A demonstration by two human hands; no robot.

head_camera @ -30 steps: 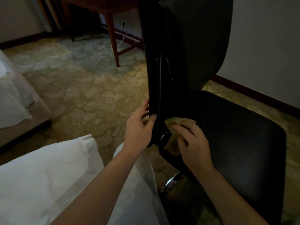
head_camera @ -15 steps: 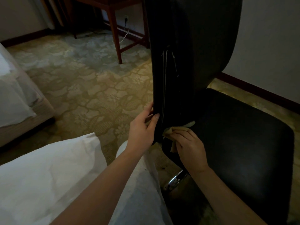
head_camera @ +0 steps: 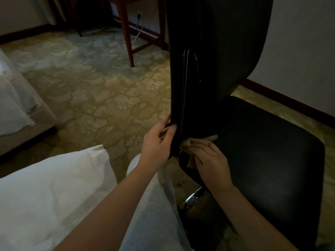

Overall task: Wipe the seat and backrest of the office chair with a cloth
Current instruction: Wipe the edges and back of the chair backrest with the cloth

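Observation:
A black office chair stands in front of me, its tall backrest (head_camera: 217, 60) seen almost edge-on and its seat (head_camera: 268, 151) spreading to the right. My left hand (head_camera: 157, 142) grips the backrest's near lower edge, thumb on the front and fingers behind. My right hand (head_camera: 210, 163) holds a tan cloth (head_camera: 197, 142) and presses it into the crease where the backrest meets the seat. Most of the cloth is hidden under my fingers.
A chrome part of the chair base (head_camera: 194, 198) shows below the seat. A white pillow (head_camera: 50, 194) lies at lower left and a bed (head_camera: 16, 113) at far left. A wooden desk's legs (head_camera: 126, 33) stand behind on the patterned carpet. A wall (head_camera: 304, 51) with dark skirting runs on the right.
My right hand has slid the cloth a little along the crease at the foot of the backrest. My left hand keeps its grip on the backrest edge.

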